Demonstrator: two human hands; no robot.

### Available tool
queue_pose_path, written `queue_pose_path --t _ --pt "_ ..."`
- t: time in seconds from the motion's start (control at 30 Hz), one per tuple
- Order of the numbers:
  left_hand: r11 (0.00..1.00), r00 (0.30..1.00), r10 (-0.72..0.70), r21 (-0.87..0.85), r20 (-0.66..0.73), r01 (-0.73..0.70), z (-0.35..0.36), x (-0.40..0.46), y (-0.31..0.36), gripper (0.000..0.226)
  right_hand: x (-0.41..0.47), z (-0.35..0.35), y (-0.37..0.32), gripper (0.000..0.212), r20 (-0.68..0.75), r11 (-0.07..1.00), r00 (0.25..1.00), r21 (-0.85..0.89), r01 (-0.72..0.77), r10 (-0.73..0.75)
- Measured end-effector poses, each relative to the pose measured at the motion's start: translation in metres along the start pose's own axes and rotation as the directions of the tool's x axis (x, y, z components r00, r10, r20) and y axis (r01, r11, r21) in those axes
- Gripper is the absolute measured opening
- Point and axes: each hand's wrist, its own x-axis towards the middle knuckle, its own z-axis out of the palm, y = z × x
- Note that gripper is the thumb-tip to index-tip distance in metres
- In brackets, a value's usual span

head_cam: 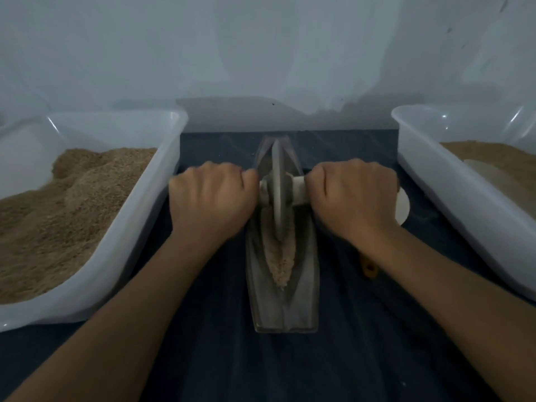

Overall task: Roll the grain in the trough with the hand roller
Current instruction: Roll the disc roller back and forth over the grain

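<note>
So the rolling is well underway here. The left hand (210,198) and right hand (352,195) are both fisted tight around the stub handles of the hand roller (279,192), one each side, with the disc standing upright between them. It sits down in the narrow boat-shaped trough (304,285), which runs lengthwise between the two hands on the dark-covered counter (362,343).

The grain (280,256) lies in the groove just nearer the person than the hands, a tapering strip with the disc's lower edge biting into it.

Outside each hand there's a white tub (150,204) holding a heap of brown grain-like stuff; left one is fuller.

My guess: next is pulling the wheel back through that strip with even downward pressure, keeping it upright so it doesn't ride up the sloped walls.
</note>
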Motion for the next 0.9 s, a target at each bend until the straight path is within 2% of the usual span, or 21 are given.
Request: queue_pose_path --t 0.1,0.2,0.27,0.4,0.47,0.57,0.63,0.73,0.83,0.9 --pt "0.999 0.986 -0.044 -0.003 0.162 0.046 0.013 0.036 -0.006 0.036 0.032 0.02 0.005 0.057 0.062 0.998 0.997 0.034 -0.047 0.045" --pt "1.0 0.97 -0.017 -0.015 0.244 0.021 0.02 0.057 -0.008 0.031 0.053 0.027 0.008 0.055 0.114 0.996 0.991 0.048 -0.078 0.072" --pt "0.998 0.976 -0.049 -0.026 0.213 0.056 0.014 0.053 -0.006 0.04 0.049 0.027 0.008 0.054 0.126 0.995 0.988 0.044 -0.091 0.085" --pt "0.997 0.996 0.074 -0.032 0.048 -0.072 0.003 0.013 -0.003 0.02 0.011 0.007 0.0 0.055 0.047 1.0 0.999 -0.011 -0.025 0.026" --pt "0.994 0.995 0.104 -0.043 0.004 -0.104 -0.008 -0.008 -0.003 0.027 -0.008 -0.007 -0.004 0.05 0.02 0.998 0.999 -0.054 0.027 -0.026" --pt "0.971 0.996 -0.031 -0.238 -0.085 0.01 -0.02 -0.027 -0.001 0.032 -0.03 -0.025 -0.005 0.039 -0.039 0.996 0.995 -0.013 0.087 -0.088" --pt "0.929 0.985 -0.141 -0.356 -0.1 0.097 -0.024 -0.036 0.001 0.031 -0.04 -0.033 -0.006 0.034 -0.071 0.994 0.992 0.02 0.105 -0.103" --pt "0.915 0.98 -0.162 -0.389 -0.118 0.105 -0.024 -0.042 0.001 0.031 -0.042 -0.035 -0.009 0.033 -0.095 0.993 0.989 0.023 0.119 -0.117" --pt "0.932 0.985 -0.153 -0.342 -0.082 0.116 -0.017 -0.031 0.0 0.037 -0.031 -0.027 -0.008 0.037 -0.095 0.992 0.988 -0.002 0.125 -0.124" --pt "0.97 0.993 -0.121 -0.212 -0.016 0.115 -0.007 -0.016 0.0 0.045 -0.019 -0.017 -0.006 0.042 -0.099 0.994 0.989 -0.032 0.107 -0.109"
